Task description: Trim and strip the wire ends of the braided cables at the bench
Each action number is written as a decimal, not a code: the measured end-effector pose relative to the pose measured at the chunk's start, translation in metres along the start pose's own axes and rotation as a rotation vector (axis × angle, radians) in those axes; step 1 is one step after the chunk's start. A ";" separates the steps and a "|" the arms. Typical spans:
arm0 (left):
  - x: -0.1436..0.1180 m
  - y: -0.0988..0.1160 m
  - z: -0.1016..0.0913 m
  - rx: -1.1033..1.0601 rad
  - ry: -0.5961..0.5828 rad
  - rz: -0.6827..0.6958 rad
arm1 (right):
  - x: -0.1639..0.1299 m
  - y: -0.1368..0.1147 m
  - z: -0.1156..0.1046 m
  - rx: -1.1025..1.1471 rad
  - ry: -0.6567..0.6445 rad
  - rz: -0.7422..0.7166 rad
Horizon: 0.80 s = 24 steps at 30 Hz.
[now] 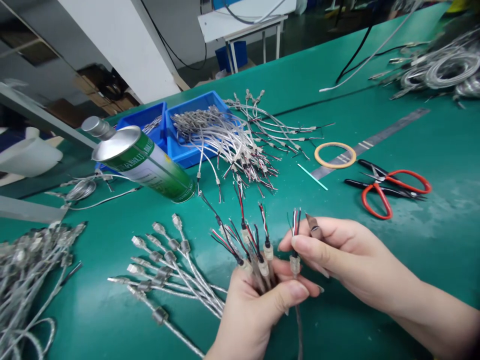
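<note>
We are gripping a bundle of cables (255, 250) in our left hand (255, 310), near the worktop's (431, 220) near edge, the fingers curled fully round their stems and the thumb pressing across the front. Our right hand (337, 255) is pinching a single cable (295, 250) between thumb and forefinger, just beside the bundle, while also keeping a small metal tool (313, 226) tucked against the fingers; how firmly the tool is sitting we cannot tell.

As we judge it, the thin stripped cores are standing up loose and could be tangling with one another, so that pulling the single cable away might be dragging a neighbour out of the fist. The tool's point is lying close to the cores and could be nicking their insulation.

The cables are slender, with braided silvery sheaths, clear plastic collars and fine red, black and white strands. Their far ends, fanning out on the worktop to the left as metal connectors (165, 260), are blocky and shiny. The worktop is looking smooth, green and matt.

Farther off, a glossy tin can (144, 162) is lying on its side, red-handled scissors (386, 187) are resting toward the right edge, a thin tape ring (335, 154) is lying flat, and blue plastic bins (187, 150) are holding more cables.
</note>
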State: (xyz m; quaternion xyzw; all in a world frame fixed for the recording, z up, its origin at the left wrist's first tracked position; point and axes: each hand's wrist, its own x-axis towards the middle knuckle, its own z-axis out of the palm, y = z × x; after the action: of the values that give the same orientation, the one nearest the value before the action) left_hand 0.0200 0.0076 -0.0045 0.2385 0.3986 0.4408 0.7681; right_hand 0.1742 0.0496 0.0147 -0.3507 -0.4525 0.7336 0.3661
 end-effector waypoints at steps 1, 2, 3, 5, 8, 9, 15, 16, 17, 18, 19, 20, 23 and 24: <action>0.000 0.000 0.000 -0.005 -0.001 -0.006 | -0.001 -0.001 0.000 -0.006 -0.002 -0.004; 0.000 0.000 -0.001 -0.011 -0.003 -0.015 | -0.001 -0.001 0.000 -0.013 0.000 -0.007; 0.000 0.000 0.000 -0.018 0.004 -0.026 | -0.001 -0.001 0.001 -0.024 0.005 -0.013; -0.001 0.000 0.000 -0.035 0.035 -0.045 | -0.002 -0.001 0.000 -0.051 0.025 -0.024; -0.002 0.001 0.003 -0.057 0.104 -0.060 | -0.002 -0.001 0.000 -0.082 0.034 -0.025; -0.002 0.001 0.003 -0.058 0.118 -0.061 | -0.002 0.000 0.000 -0.077 0.026 -0.019; 0.000 0.000 0.002 -0.043 0.091 -0.040 | -0.003 0.004 0.000 0.036 -0.053 0.016; 0.001 0.000 0.001 -0.037 0.068 -0.035 | -0.003 0.005 0.000 0.062 -0.079 0.026; 0.001 0.000 0.001 -0.028 0.051 -0.031 | -0.003 0.005 0.000 0.072 -0.101 0.032; 0.001 0.000 0.000 -0.017 0.045 -0.028 | -0.003 0.004 0.000 0.054 -0.110 0.030; 0.001 0.000 0.000 -0.012 0.051 -0.025 | -0.002 0.003 -0.001 0.008 -0.099 0.022; 0.001 0.000 0.000 -0.012 0.074 -0.023 | -0.002 0.002 -0.001 -0.058 -0.072 0.011; -0.001 0.002 0.002 -0.052 0.139 0.018 | -0.001 -0.002 -0.004 -0.219 -0.018 -0.008; -0.001 0.002 0.002 -0.069 0.138 0.032 | -0.001 -0.003 -0.005 -0.244 -0.023 -0.001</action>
State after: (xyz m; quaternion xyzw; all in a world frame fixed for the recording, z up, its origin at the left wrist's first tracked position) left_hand 0.0204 0.0079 -0.0013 0.1875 0.4313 0.4819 0.7393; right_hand 0.1795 0.0512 0.0157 -0.3842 -0.5429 0.6767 0.3158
